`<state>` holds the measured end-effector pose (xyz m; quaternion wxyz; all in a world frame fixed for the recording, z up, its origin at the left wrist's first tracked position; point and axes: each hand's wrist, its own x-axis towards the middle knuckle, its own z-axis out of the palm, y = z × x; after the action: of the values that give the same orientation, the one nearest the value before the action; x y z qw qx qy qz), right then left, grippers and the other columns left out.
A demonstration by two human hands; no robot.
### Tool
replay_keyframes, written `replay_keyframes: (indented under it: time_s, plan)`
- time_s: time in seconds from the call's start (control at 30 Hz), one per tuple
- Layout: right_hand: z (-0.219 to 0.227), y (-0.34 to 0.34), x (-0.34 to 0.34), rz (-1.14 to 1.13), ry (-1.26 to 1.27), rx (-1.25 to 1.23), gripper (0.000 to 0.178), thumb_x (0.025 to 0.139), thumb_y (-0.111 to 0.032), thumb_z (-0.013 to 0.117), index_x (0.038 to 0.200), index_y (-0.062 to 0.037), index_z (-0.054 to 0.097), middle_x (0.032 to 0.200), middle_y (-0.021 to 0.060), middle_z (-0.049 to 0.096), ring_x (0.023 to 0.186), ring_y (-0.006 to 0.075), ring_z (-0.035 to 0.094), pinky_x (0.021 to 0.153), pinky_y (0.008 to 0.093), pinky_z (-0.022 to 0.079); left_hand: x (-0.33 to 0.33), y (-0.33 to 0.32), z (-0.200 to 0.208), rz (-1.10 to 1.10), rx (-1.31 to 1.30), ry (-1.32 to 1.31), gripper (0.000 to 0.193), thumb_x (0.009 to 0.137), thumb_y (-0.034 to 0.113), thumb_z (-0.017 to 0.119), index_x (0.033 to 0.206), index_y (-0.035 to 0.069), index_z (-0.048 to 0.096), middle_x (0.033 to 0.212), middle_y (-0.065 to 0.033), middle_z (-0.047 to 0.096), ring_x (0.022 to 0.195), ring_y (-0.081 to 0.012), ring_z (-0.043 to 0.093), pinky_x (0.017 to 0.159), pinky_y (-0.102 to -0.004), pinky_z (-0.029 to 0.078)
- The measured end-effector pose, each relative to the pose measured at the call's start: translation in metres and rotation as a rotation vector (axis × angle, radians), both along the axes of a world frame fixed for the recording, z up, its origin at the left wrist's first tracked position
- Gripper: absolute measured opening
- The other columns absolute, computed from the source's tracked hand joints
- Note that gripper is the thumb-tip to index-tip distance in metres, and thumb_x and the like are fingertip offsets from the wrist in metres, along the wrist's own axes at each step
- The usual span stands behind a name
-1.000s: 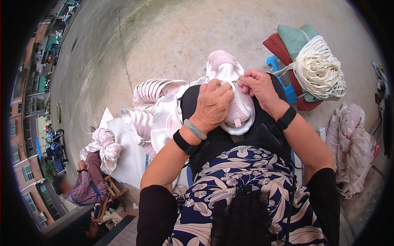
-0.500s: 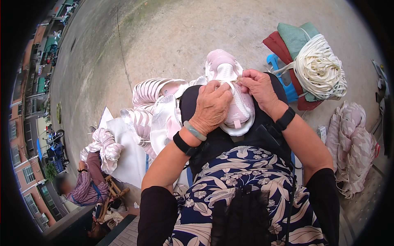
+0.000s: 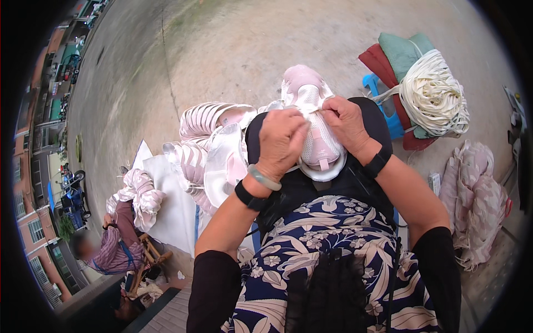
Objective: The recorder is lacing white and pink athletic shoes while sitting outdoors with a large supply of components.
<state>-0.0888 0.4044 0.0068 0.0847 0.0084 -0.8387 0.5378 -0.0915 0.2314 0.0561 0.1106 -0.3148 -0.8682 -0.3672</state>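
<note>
A pink and white shoe upper (image 3: 309, 89) rests across my black-clad thighs, its pink heel tab toward me. At its middle, a white shoelace (image 3: 312, 109) runs between my hands. My left hand (image 3: 283, 139) is closed at the left edge of the upper, its fingertips pinching the lace's left part. From the right, my right hand (image 3: 347, 125) pinches the lace with thumb and forefinger. The left fingertips are slightly blurred and partly hidden behind the knuckles.
More striped pink and white shoe uppers (image 3: 214, 125) lie to my left on a white sheet (image 3: 172, 191). A bundle of cream laces (image 3: 433, 94) sits on folded sacks at the right, over a blue stool (image 3: 393, 123). Tied uppers (image 3: 472, 194) lie nearer right. A seated person (image 3: 119, 247) is at far left.
My left hand has turned and drawn slightly left and back, uncovering more of the upper. My right hand has shifted little and stays at the lace.
</note>
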Motion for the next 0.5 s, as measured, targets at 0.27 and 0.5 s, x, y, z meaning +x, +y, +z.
replay_keyframes:
  time_s: [0.27, 0.5]
  plan:
    - [0.018, 0.008, 0.000, -0.013, -0.192, 0.081, 0.015, 0.077, -0.019, 0.060, 0.080, -0.0046, 0.057, 0.067, 0.0117, 0.059, 0.064, 0.0285, 0.059, 0.060, 0.0354, 0.046, -0.004, -0.046, 0.010, 0.462, 1.132, -0.852, 0.012, 0.084, 0.012, 0.060, 0.076, 0.004, 0.056, 0.064, -0.0039, 0.057, 0.047, -0.0069, 0.050, 0.042, -0.0168, 0.037]
    - [0.023, 0.012, 0.002, -0.025, -0.070, 0.221, 0.012, 0.080, -0.017, 0.057, 0.081, -0.0049, 0.055, 0.066, 0.0116, 0.058, 0.064, 0.0313, 0.058, 0.058, 0.0368, 0.045, 0.004, -0.017, -0.011, 0.381, 0.977, -1.060, 0.010, 0.086, 0.012, 0.058, 0.083, 0.002, 0.057, 0.072, -0.0059, 0.062, 0.054, -0.0087, 0.058, 0.043, -0.0169, 0.043]
